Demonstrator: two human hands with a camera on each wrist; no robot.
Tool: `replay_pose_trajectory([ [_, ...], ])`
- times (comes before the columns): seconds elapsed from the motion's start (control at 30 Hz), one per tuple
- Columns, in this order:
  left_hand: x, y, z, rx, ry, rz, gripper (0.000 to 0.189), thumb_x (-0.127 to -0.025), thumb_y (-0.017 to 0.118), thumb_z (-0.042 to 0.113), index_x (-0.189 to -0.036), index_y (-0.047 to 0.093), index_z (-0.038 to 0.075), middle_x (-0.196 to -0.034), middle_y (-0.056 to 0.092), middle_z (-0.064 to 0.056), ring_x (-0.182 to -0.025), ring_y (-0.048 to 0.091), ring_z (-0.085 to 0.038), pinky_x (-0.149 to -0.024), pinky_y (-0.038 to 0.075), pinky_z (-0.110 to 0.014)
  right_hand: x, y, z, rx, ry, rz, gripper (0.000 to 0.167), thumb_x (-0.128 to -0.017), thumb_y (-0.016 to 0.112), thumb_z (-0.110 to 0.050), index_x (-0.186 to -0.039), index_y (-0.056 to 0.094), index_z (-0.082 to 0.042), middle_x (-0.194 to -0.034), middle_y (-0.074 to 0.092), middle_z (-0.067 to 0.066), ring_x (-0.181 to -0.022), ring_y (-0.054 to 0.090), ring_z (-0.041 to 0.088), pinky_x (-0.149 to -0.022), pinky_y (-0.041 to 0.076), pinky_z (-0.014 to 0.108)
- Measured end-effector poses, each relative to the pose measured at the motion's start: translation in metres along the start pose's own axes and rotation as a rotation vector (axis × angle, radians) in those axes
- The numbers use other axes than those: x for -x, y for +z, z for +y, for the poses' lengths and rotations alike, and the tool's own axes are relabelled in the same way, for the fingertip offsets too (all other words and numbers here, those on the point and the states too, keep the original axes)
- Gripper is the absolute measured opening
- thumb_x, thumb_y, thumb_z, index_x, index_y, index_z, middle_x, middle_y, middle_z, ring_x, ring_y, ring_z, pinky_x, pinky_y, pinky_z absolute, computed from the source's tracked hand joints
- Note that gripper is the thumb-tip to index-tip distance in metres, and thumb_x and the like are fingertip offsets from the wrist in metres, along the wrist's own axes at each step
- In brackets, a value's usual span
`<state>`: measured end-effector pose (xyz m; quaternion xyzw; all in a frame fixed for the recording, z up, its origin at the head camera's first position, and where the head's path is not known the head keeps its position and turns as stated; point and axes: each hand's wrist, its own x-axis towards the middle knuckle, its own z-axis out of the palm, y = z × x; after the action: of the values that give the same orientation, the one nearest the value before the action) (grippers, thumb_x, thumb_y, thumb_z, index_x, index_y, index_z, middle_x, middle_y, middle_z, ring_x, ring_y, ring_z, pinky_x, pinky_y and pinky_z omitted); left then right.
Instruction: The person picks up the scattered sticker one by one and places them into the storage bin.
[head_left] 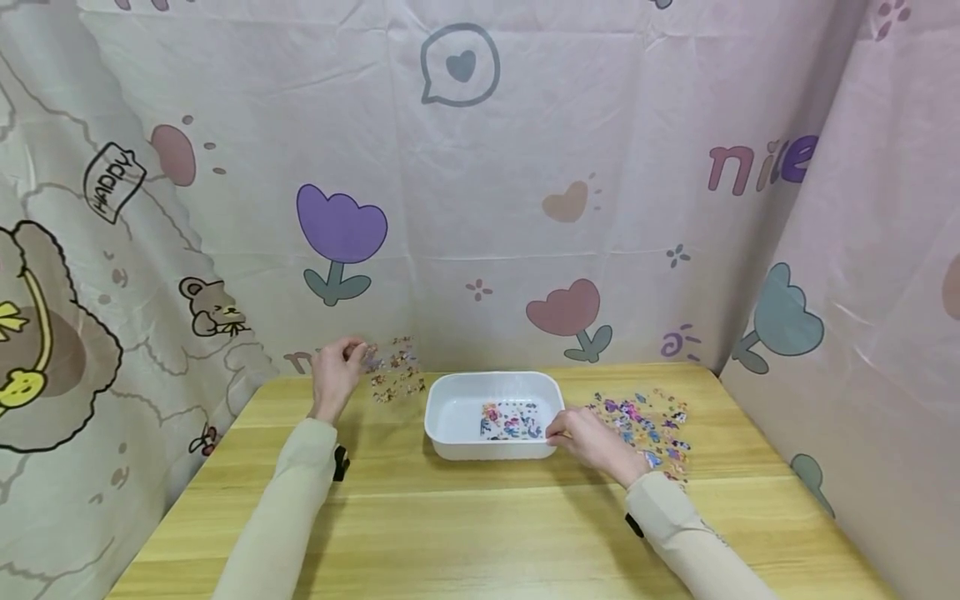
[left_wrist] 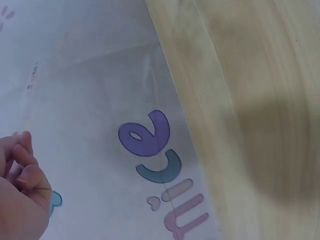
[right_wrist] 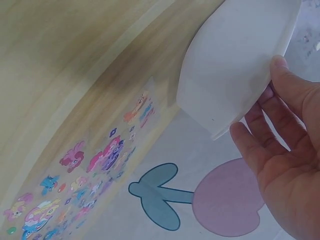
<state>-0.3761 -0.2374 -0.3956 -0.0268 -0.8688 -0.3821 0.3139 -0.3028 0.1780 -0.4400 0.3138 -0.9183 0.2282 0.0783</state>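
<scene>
My left hand (head_left: 337,377) pinches the edge of a clear sticker sheet (head_left: 395,371) with small brownish and purple figures, raised at the back left of the table. In the left wrist view that sheet appears nearly edge-on above the left hand (left_wrist: 22,187). With thumb and fingers, my right hand (head_left: 592,439) grips the right front rim of a white rectangular tub (head_left: 457,451). The right wrist view shows the thumb at the rim of the tub (right_wrist: 225,65), the fingers beneath it. Inside the tub lies another sticker sheet (head_left: 512,421) with colourful figures.
Clear sheets of colourful pony stickers (head_left: 637,425) lie on the wooden table (head_left: 465,533) to the right of the tub, partly behind the right hand. A printed curtain (head_left: 465,167) hangs along the back and both sides of the table.
</scene>
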Motion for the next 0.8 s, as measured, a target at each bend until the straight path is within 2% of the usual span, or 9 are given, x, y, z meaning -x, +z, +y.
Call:
replay_pose_trajectory([
  [0.13,-0.001,0.005,0.008,0.044,0.008,0.013,0.023,-0.1,0.058,0.022,-0.106,0.071,0.004,-0.078,0.063,-0.012,-0.058,0.048,-0.018,-0.053,0.038,-0.028,0.0,0.0,0.0,-0.003,0.0,-0.005,0.009,-0.085,0.073,-0.006,-0.093,0.076,-0.006,-0.089,0.074,0.005,-0.082,0.068,0.017,-0.075,0.056,0.027],
  [0.23,-0.002,0.009,0.014,0.059,0.021,0.05,0.023,-0.1,0.058,0.021,-0.104,0.071,0.003,-0.077,0.064,-0.012,-0.058,0.048,-0.018,-0.053,0.037,-0.026,0.0,-0.001,0.0,0.001,-0.006,-0.011,0.008,-0.085,0.072,-0.006,-0.093,0.076,-0.006,-0.089,0.075,0.005,-0.082,0.068,0.016,-0.074,0.056,0.027],
  [0.37,-0.002,0.014,0.024,0.129,0.015,0.048,0.023,-0.1,0.058,0.02,-0.105,0.07,0.001,-0.08,0.065,-0.014,-0.06,0.048,-0.017,-0.054,0.037,-0.024,0.001,-0.002,0.0,0.008,-0.006,-0.01,0.008,-0.086,0.072,-0.007,-0.092,0.076,-0.007,-0.089,0.075,0.004,-0.082,0.068,0.015,-0.075,0.056,0.027],
  [0.53,-0.001,0.024,0.037,0.194,-0.044,-0.044,0.021,-0.1,0.056,0.018,-0.109,0.069,0.003,-0.086,0.066,-0.016,-0.064,0.049,-0.017,-0.052,0.038,-0.023,0.0,-0.003,0.0,0.009,-0.011,-0.002,0.007,-0.085,0.072,-0.007,-0.091,0.076,-0.008,-0.088,0.075,0.003,-0.082,0.067,0.015,-0.075,0.056,0.027],
  [0.67,0.002,0.036,0.044,0.186,-0.098,-0.168,0.02,-0.1,0.056,0.016,-0.112,0.067,0.006,-0.091,0.067,-0.014,-0.068,0.052,-0.018,-0.053,0.042,-0.025,0.0,-0.002,0.0,0.003,-0.011,-0.007,0.008,-0.085,0.072,-0.007,-0.092,0.076,-0.007,-0.089,0.075,0.004,-0.082,0.067,0.016,-0.075,0.056,0.026],
  [0.8,0.007,0.05,0.048,0.172,-0.15,-0.313,0.021,-0.101,0.052,0.014,-0.116,0.063,0.005,-0.1,0.066,-0.015,-0.079,0.058,-0.02,-0.061,0.046,-0.026,0.0,-0.001,0.0,-0.001,-0.008,-0.015,0.009,-0.085,0.072,-0.007,-0.093,0.076,-0.006,-0.09,0.075,0.005,-0.083,0.068,0.016,-0.075,0.056,0.026],
])
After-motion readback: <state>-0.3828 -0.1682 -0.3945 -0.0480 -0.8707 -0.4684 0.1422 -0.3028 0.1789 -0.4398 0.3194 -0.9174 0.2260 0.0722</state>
